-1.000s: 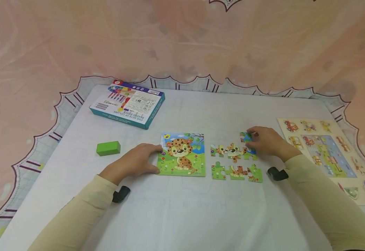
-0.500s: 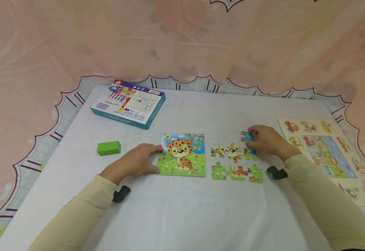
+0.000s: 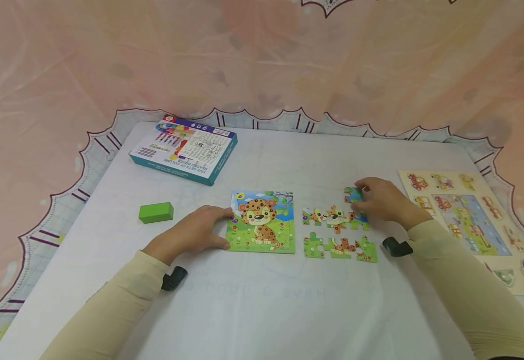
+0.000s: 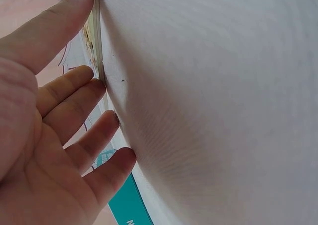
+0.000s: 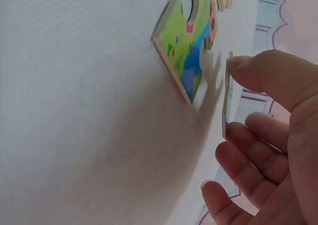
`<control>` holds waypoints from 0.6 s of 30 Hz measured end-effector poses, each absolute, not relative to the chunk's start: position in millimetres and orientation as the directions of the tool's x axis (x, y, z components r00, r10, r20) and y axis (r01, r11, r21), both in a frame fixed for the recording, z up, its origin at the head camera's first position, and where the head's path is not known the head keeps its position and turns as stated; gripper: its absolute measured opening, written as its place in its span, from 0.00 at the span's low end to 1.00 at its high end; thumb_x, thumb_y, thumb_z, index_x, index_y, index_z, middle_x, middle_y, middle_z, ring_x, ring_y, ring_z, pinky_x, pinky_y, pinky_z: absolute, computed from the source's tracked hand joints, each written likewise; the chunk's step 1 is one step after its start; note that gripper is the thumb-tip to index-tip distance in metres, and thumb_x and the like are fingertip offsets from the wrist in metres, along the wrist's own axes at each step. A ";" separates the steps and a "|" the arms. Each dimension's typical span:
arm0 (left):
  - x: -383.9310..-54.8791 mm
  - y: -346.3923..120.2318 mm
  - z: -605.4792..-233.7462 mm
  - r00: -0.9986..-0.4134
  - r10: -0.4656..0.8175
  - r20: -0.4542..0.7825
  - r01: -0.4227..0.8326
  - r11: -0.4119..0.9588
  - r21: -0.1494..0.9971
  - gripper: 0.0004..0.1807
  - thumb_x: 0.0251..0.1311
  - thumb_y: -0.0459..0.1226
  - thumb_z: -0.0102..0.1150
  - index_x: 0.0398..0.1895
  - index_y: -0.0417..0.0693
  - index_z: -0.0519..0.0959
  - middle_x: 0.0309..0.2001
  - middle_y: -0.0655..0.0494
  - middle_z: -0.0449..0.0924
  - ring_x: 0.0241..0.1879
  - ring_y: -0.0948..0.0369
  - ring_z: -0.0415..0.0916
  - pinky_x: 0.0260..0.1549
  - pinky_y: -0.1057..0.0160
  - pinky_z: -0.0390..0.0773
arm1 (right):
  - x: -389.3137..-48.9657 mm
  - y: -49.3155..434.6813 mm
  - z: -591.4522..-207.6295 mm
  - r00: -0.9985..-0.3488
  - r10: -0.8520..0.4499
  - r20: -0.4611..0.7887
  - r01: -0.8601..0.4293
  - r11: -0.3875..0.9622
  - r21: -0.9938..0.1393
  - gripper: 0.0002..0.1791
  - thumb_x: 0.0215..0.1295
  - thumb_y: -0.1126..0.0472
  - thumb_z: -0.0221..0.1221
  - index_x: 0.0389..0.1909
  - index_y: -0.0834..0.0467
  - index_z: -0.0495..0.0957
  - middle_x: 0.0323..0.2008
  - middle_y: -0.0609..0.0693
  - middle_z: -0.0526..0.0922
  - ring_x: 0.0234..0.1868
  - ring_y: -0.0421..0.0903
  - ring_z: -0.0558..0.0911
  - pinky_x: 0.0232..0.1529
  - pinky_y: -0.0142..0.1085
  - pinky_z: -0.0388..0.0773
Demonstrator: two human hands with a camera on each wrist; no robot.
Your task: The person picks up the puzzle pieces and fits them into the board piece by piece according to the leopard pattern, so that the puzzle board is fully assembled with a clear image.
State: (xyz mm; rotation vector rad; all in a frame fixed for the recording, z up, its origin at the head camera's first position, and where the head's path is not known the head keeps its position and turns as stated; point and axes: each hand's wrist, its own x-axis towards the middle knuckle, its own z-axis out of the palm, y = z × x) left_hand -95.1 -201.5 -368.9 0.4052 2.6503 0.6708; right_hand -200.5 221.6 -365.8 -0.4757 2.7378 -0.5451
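My left hand (image 3: 194,230) rests at the left edge of a square leopard picture board (image 3: 284,235), its fingers spread and relaxed. In the left wrist view the thumb and fingertips touch the thin edge of that board (image 4: 97,31). Right of it, my right hand (image 3: 383,202) pinches a blue-and-green puzzle piece (image 3: 351,194) between thumb and fingers. The right wrist view shows this piece edge-on, raised a little off the table. Just below it lies a row of leopard-face puzzle pieces (image 3: 334,217). Nearer to me is a row of three pieces (image 3: 341,248), set slightly apart.
A green block (image 3: 155,213) lies left of my left hand. Behind it is a flat beaded-toy box (image 3: 182,149). To the far right, partly under my right forearm, lies a wooden puzzle board (image 3: 469,225) with vehicle pictures. A white cloth (image 3: 262,320) covers the table.
My right hand has shifted very slightly away from me with the puzzle piece, which stays just above the middle row. My left hand and the picture board have not visibly moved.
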 end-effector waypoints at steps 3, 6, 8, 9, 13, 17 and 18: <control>-95.6 -201.4 -369.5 -0.887 0.366 -0.281 0.187 0.842 0.506 0.42 0.52 0.40 0.77 0.70 0.38 0.69 0.69 0.41 0.67 0.71 0.44 0.59 0.69 0.46 0.60 | -199.4 219.9 -364.8 -0.897 -0.376 -0.232 -0.257 0.872 -0.416 0.35 0.65 0.55 0.65 0.65 0.72 0.67 0.59 0.71 0.73 0.59 0.66 0.73 0.60 0.60 0.70; -95.4 -201.5 -369.8 -0.886 0.369 -0.279 0.192 0.842 0.504 0.42 0.52 0.40 0.77 0.70 0.38 0.69 0.69 0.41 0.68 0.71 0.43 0.60 0.69 0.45 0.60 | -199.3 218.4 -365.1 -0.895 -0.384 -0.226 -0.264 0.866 -0.425 0.35 0.65 0.55 0.65 0.65 0.72 0.67 0.59 0.71 0.73 0.59 0.65 0.73 0.61 0.61 0.70; -94.9 -201.5 -369.6 -0.886 0.367 -0.283 0.187 0.843 0.505 0.42 0.52 0.40 0.77 0.70 0.38 0.69 0.69 0.42 0.68 0.71 0.44 0.59 0.69 0.46 0.60 | -199.6 217.1 -365.7 -0.894 -0.391 -0.219 -0.271 0.861 -0.431 0.35 0.65 0.55 0.65 0.66 0.72 0.67 0.59 0.70 0.74 0.59 0.64 0.73 0.61 0.60 0.69; -94.7 -201.6 -369.5 -0.886 0.366 -0.284 0.187 0.843 0.505 0.42 0.52 0.40 0.77 0.70 0.39 0.69 0.70 0.42 0.67 0.71 0.44 0.59 0.69 0.45 0.60 | -199.7 216.2 -365.9 -0.892 -0.400 -0.211 -0.282 0.857 -0.432 0.35 0.65 0.55 0.65 0.66 0.72 0.67 0.59 0.70 0.74 0.59 0.64 0.73 0.61 0.60 0.69; -94.3 -201.6 -369.2 -0.886 0.364 -0.287 0.183 0.844 0.505 0.42 0.52 0.40 0.76 0.70 0.39 0.69 0.70 0.42 0.67 0.71 0.44 0.59 0.69 0.45 0.60 | -199.4 211.4 -365.2 -0.885 -0.430 -0.181 -0.321 0.843 -0.432 0.35 0.65 0.54 0.65 0.65 0.72 0.68 0.58 0.69 0.75 0.58 0.64 0.73 0.61 0.60 0.69; -94.5 -201.7 -369.2 -0.887 0.359 -0.290 0.180 0.848 0.498 0.42 0.53 0.40 0.76 0.70 0.39 0.69 0.70 0.42 0.68 0.71 0.44 0.59 0.69 0.45 0.60 | -198.2 204.5 -363.0 -0.876 -0.453 -0.162 -0.346 0.827 -0.443 0.34 0.66 0.55 0.65 0.65 0.71 0.68 0.59 0.68 0.74 0.60 0.64 0.73 0.61 0.60 0.69; -94.5 -201.7 -369.2 -0.887 0.357 -0.291 0.179 0.850 0.496 0.42 0.53 0.40 0.76 0.70 0.39 0.69 0.70 0.42 0.68 0.71 0.44 0.59 0.69 0.45 0.60 | -197.9 202.7 -362.6 -0.874 -0.459 -0.159 -0.351 0.823 -0.447 0.34 0.66 0.55 0.65 0.65 0.71 0.68 0.59 0.68 0.74 0.60 0.64 0.72 0.61 0.60 0.69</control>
